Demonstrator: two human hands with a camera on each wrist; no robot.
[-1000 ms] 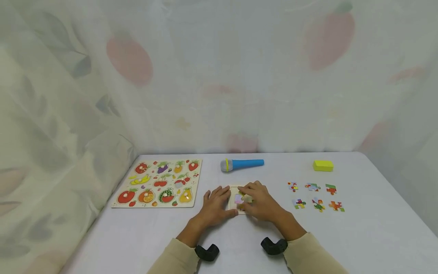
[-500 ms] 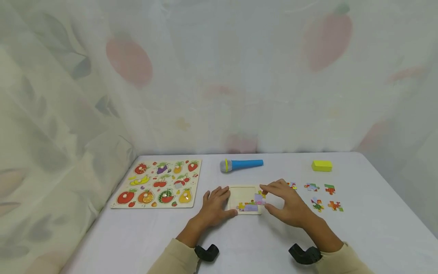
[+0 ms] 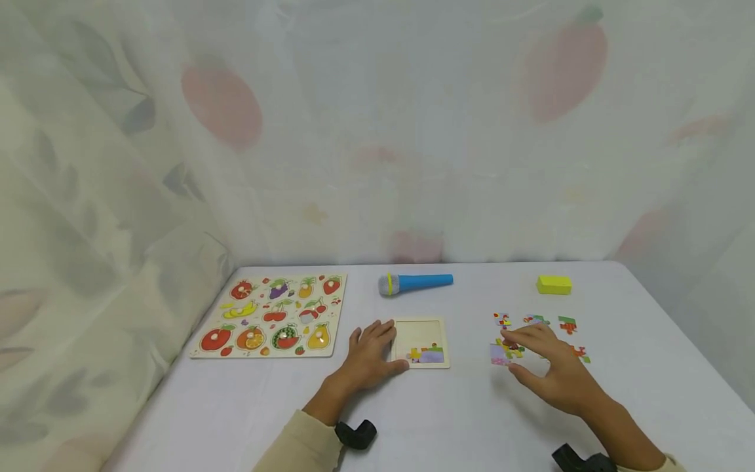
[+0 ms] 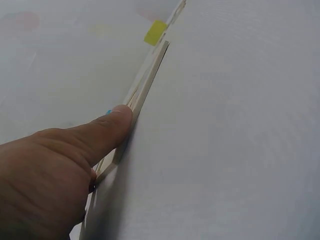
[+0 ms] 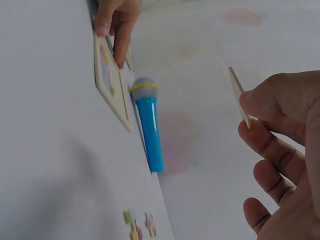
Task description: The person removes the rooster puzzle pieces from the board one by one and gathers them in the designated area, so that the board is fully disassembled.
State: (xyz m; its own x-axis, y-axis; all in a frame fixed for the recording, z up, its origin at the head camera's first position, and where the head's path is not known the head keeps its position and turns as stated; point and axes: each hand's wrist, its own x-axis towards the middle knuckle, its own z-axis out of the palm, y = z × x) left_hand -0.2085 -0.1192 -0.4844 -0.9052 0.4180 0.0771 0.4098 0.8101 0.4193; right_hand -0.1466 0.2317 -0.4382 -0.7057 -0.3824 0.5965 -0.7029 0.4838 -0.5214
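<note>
My left hand (image 3: 368, 359) rests at the left edge of a small wooden puzzle frame (image 3: 446, 341), fingers at its upper left and thumb at its lower left. In the left wrist view the thumb lies on the rim. A few joined jigsaw pieces (image 3: 428, 354) fill the bottom of the frame; bare wood shows above them. Out to the right, my right hand (image 3: 557, 373) pinches a purple-and-yellow jigsaw piece (image 3: 499, 354) between thumb and fingers. The right wrist view shows this piece (image 5: 235, 87) edge-on, above the table.
Several loose jigsaw pieces, one a green-and-orange piece (image 3: 568, 325), lie around and partly behind my right hand. A blue toy microphone (image 3: 425, 282) lies behind the frame. A yellow block (image 3: 554, 285) stands at the back right, and a fruit puzzle board (image 3: 268, 334) at the left.
My right hand has lifted the purple-and-yellow piece out of the frame and carried it right, towards the loose pieces. The left hand has stayed at the frame's left edge.
</note>
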